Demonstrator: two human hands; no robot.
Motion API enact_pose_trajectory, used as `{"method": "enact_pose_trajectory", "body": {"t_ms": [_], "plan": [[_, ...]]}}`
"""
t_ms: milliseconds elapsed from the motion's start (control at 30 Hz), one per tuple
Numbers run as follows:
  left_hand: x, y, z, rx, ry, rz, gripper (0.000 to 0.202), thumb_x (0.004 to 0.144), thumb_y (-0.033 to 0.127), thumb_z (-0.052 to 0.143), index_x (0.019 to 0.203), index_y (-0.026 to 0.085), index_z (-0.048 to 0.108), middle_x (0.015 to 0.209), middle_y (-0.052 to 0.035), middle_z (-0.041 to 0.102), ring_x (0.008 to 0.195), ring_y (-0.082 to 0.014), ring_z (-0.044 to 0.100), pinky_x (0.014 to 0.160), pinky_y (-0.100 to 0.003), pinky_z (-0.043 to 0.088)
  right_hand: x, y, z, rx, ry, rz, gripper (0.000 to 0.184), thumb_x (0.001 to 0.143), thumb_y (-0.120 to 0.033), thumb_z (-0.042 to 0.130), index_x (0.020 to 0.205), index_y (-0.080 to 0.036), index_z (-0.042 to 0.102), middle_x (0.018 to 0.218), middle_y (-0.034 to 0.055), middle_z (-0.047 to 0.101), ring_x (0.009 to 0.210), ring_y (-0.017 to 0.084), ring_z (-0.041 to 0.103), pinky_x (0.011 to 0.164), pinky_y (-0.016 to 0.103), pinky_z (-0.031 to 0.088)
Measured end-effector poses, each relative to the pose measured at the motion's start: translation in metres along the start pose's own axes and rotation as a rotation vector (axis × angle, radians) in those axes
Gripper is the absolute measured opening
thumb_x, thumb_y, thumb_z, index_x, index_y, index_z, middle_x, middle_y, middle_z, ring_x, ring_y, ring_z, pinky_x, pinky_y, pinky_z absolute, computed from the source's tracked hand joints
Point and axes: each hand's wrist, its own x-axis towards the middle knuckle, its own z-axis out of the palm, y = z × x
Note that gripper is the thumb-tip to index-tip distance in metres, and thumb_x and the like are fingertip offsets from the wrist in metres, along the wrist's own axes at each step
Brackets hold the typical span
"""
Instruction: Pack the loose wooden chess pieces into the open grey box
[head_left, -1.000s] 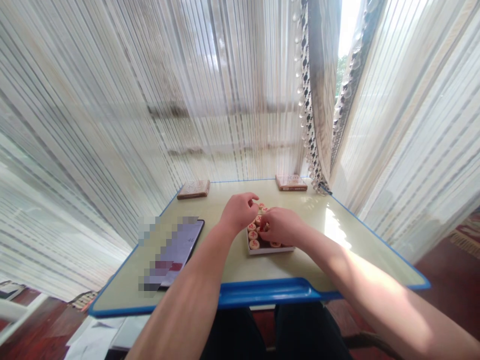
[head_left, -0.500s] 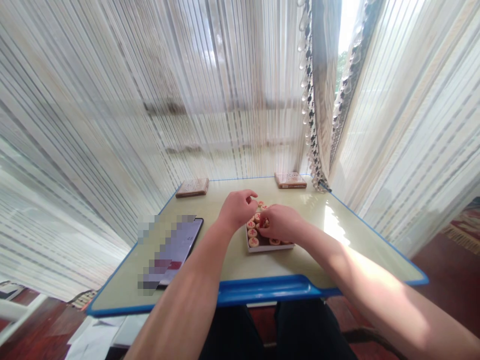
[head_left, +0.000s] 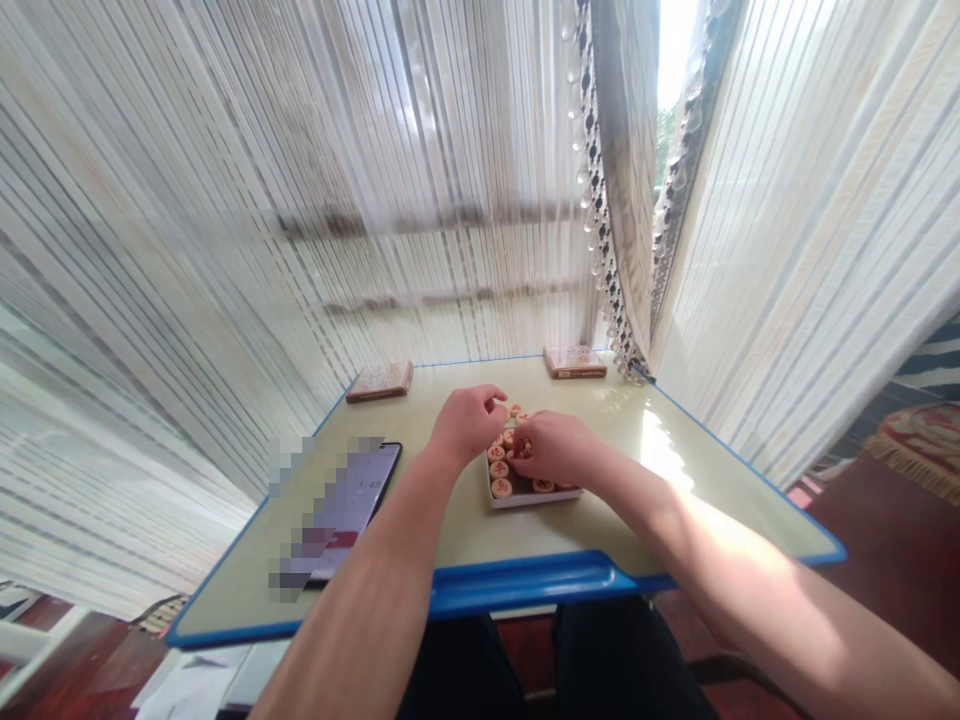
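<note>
A shallow white box of round wooden chess pieces with red marks lies in the middle of the table. My left hand hovers over the box's far left corner, fingers curled toward the pieces there. My right hand rests over the box's right half, fingers bent down among the pieces and hiding many of them. Whether either hand grips a piece is hidden by the fingers.
A phone lies face up at the left of the table. Two flat wooden box parts sit at the far edge, one left, one right. Striped curtains hang close around the table. A blue tray lip runs along the near edge.
Both hands stay over the box with only small finger shifts. The view has drifted slightly to the right.
</note>
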Motion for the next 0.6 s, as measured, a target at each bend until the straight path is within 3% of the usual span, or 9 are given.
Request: {"method": "enact_pose_trajectory", "body": {"t_ms": [167,367,600], "plan": [[0.001,-0.005,0.001,0.04,-0.059,-0.032,0.031,0.07,0.021,0.047,0.09,0.017,0.07,0.065,-0.0021,0.066,0.061,-0.0141,0.056,0.063,-0.025,0.044,-0.001,0.001,-0.002,0.05,0.045,-0.012,0.027,0.075,-0.043,0.051,0.08,-0.023,0.069,0.08,0.0063,0.067,0.076,0.021,0.059,0.059,0.026,0.037],[0.001,-0.01,-0.002,0.057,-0.24,-0.044,0.031,0.071,0.033,0.053,0.091,0.02,0.071,0.078,-0.0027,0.069,0.068,-0.0154,0.06,0.066,-0.024,0.044,0.0,0.012,-0.001,0.136,0.206,0.058,0.026,0.078,-0.034,0.048,0.093,-0.024,0.067,0.09,0.0044,0.068,0.088,0.02,0.058,0.068,0.026,0.039],[-0.001,-0.012,0.001,0.07,-0.328,-0.057,0.043,0.066,0.043,0.06,0.102,0.02,0.067,0.095,-0.0041,0.067,0.08,-0.0176,0.061,0.068,-0.024,0.044,0.001,0.012,-0.001,0.147,0.185,0.036,0.026,0.077,-0.03,0.047,0.09,-0.026,0.069,0.092,0.0029,0.068,0.089,0.02,0.058,0.068,0.026,0.039]]}}
